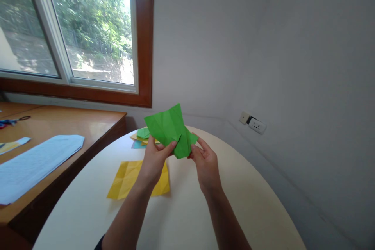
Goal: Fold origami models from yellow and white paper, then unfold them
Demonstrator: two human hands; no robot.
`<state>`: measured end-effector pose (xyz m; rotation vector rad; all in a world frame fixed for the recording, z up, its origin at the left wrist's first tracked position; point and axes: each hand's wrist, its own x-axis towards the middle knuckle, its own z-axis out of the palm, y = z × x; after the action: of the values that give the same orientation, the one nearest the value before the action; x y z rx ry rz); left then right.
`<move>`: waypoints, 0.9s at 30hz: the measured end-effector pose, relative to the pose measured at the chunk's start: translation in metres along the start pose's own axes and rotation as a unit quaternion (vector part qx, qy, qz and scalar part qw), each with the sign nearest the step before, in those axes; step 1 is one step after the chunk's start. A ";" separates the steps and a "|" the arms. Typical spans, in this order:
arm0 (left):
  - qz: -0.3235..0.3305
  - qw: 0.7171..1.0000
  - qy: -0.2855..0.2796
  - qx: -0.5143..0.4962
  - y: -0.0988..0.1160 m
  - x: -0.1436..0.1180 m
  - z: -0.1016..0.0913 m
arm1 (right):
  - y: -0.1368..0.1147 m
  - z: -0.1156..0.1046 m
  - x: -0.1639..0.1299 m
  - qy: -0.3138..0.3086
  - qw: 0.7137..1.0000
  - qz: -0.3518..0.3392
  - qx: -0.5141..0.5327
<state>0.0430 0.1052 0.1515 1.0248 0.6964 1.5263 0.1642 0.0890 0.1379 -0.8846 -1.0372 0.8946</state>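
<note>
A creased green paper sheet (169, 128), partly folded, is held up above the round white table (234, 187). My left hand (155, 160) pinches its lower left part with thumb and fingers. My right hand (205, 162) grips its lower right corner. A yellow creased paper sheet (127, 179) lies flat on the table under my left forearm.
A small stack of coloured papers (140, 137) lies at the table's far edge. A wooden desk (88, 125) to the left holds a long white folded sheet (35, 162) and scissors (13, 121). A window is behind it. A wall socket (255, 125) sits at the right.
</note>
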 end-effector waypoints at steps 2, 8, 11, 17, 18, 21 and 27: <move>0.005 1.000 0.021 -0.012 0.000 0.001 -0.001 | -0.002 0.001 -0.001 0.006 0.999 0.013 0.048; 0.053 0.994 0.093 -0.011 0.004 0.001 -0.002 | -0.004 0.003 -0.004 0.006 0.997 0.003 0.074; 0.079 0.992 0.089 0.031 0.008 0.000 -0.003 | -0.003 0.002 -0.003 -0.012 0.998 0.004 0.054; 0.116 0.983 0.062 0.130 0.013 -0.002 -0.003 | -0.004 -0.004 0.000 0.009 1.000 -0.005 0.002; 0.123 0.980 0.060 0.142 0.014 -0.003 -0.003 | -0.005 -0.005 0.001 0.015 1.000 -0.009 -0.002; 0.128 0.979 0.049 0.151 0.014 -0.004 -0.004 | -0.007 -0.008 0.001 0.027 0.999 -0.022 -0.012; 0.096 0.991 0.019 0.093 0.012 -0.003 -0.006 | -0.006 -0.011 0.002 0.042 0.998 -0.035 -0.016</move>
<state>0.0323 0.1004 0.1590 1.2330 0.7971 1.6732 0.1761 0.0864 0.1414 -0.9001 -1.0067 0.7777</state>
